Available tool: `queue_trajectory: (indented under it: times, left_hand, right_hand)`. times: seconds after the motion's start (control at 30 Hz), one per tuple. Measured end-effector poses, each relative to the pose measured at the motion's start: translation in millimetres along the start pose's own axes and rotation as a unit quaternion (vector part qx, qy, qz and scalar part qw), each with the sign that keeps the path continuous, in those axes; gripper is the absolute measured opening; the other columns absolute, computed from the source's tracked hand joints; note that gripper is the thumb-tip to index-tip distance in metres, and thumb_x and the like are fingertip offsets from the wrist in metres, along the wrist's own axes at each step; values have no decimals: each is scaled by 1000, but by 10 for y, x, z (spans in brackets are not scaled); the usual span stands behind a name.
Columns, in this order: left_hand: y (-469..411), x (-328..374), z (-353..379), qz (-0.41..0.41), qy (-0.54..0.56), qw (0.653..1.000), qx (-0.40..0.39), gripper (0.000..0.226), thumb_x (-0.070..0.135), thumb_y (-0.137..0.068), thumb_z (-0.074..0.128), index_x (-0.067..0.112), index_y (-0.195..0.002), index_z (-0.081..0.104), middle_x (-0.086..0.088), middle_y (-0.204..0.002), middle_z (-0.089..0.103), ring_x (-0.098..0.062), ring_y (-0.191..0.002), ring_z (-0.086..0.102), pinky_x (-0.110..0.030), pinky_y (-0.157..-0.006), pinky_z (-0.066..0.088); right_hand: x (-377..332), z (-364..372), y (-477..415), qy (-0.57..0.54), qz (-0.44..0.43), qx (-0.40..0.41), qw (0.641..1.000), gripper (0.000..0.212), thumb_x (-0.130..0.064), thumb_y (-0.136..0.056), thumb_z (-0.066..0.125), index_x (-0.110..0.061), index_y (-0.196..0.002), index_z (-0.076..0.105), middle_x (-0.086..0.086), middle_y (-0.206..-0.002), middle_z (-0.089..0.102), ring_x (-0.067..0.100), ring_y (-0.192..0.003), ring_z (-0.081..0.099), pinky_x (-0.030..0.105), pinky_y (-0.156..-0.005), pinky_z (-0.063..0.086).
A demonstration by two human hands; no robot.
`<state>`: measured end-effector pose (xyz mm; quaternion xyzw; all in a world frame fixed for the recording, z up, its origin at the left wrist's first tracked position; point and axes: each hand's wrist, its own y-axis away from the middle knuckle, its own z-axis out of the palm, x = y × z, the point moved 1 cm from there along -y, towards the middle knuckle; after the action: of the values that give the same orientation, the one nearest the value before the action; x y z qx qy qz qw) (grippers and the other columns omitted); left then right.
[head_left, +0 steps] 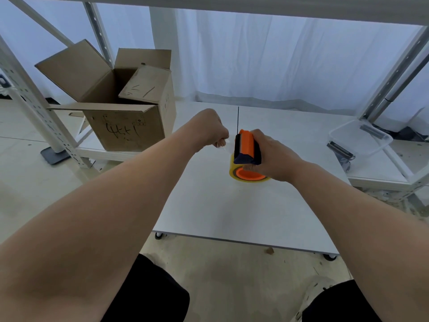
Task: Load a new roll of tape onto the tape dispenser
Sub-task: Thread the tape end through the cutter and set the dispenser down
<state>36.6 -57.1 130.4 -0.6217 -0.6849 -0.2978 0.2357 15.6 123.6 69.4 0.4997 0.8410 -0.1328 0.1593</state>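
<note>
1. Position. The dispenser (pixel 247 145) sits on the table (pixel 232 210), mid-field, slightly R of centre. The roll (pixel 232 169), yellow, is already seated round the orange hub at the near end of the dispenser. The edge of the roll touches the table.

2. R hand (pixel 274 156). Fingers are wrapped round the dispenser body from the R side and grip it firmly. This hand anchors the tool.

3. L hand (pixel 210 129). Fingers are curled and pinch what looks like the free tape end (pixel 224 145), a thin clear strip. The strip is too small and pale to confirm its width or whether it is stuck anywhere.

4. Key relation. The tape end lies just L of the dispenser, near its far half, so the L hand is the nearer one to it. The dispenser long axis runs approx. near-to-far, away from the person, w/ the roll at the near end and the far end raised. The L hand stands off to the side of that axis, not in line w/ it.

5. Judgement. The roll looks mounted and the threading step is in hand. The next move prob. calls for the tape end to be brought round into line w/ the long axis and led toward the far end. R grip must hold meanwhile, or the roll may turn or slip.

6. Other items. A box (pixel 120 108) stands well apart at far L and a clear tub (pixel 359 140) well apart at R.
</note>
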Motion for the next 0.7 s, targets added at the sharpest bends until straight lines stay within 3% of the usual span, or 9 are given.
queue_trajectory:
  times: [0.07, 0.23, 0.33, 0.4, 0.47, 0.53, 0.6, 0.7]
  left_hand:
    - [13, 19, 15, -11, 25, 1000, -5, 17, 4, -85, 55, -8, -85, 66, -19, -78, 71, -29, -81, 70, -38, -83, 56]
    - [55, 72, 99, -45, 56, 997, -35, 13, 2, -88, 53, -7, -87, 62, -15, -67, 68, -21, -63, 70, -33, -70, 59]
    - [91, 63, 198, -68, 83, 992, -69, 14, 1, -88, 54, -9, -93, 61, -22, -73, 67, -25, -63, 69, -34, -67, 60]
    - [82, 49, 258, -85, 112, 988, -70, 17, 3, -87, 55, -10, -97, 61, -23, -76, 68, -28, -68, 70, -39, -72, 59]
    - [53, 44, 287, -97, 158, 981, -64, 14, 5, -88, 57, -8, -91, 62, -16, -63, 69, -23, -61, 69, -36, -70, 60]
    - [32, 57, 296, -105, 188, 974, -65, 13, 5, -88, 57, -5, -81, 61, -9, -49, 65, -17, -52, 66, -30, -62, 59]
    - [14, 61, 306, -113, 200, 971, -68, 13, 5, -88, 58, -3, -78, 61, -8, -50, 66, -19, -58, 67, -30, -64, 59]
    - [-6, 83, 313, -118, 207, 968, -74, 12, 4, -87, 58, -3, -78, 62, -13, -63, 70, -26, -73, 70, -35, -72, 59]
  right_hand:
    - [-27, 1, 6, 8, -1, -15, 1000, 71, -43, -73, 74, -25, -126, 31, 2, -111, 54, 25, -96, 54, 44, -81, 49]
    - [-3, 43, 23, -22, -3, -68, 997, 68, -35, -73, 76, -23, -123, 32, 2, -104, 52, 25, -92, 54, 35, -66, 47]
    - [64, 119, 44, -45, 16, -109, 993, 65, -27, -71, 79, -18, -119, 36, 7, -108, 54, 28, -97, 54, 40, -80, 48]
    - [117, 158, 55, -57, 26, -111, 992, 69, -22, -70, 80, -16, -124, 37, 3, -110, 51, 28, -103, 53, 34, -82, 42]
    - [159, 146, 56, -103, 39, -123, 986, 83, -23, -69, 81, -19, -135, 31, 2, -117, 49, 27, -113, 52, 31, -86, 40]
    - [153, 101, 60, -153, 45, -144, 977, 106, -31, -65, 84, -27, -145, 16, 4, -135, 42, 25, -128, 42, 33, -99, 38]
    - [80, 33, 76, -170, 44, -128, 976, 117, -44, -60, 84, -34, -147, 6, 5, -148, 30, 23, -137, 30, 38, -109, 32]
    - [-65, -60, 97, -147, 22, -13, 989, 90, -54, -60, 79, -31, -133, 32, 2, -135, 39, 20, -128, 39, 33, -95, 38]
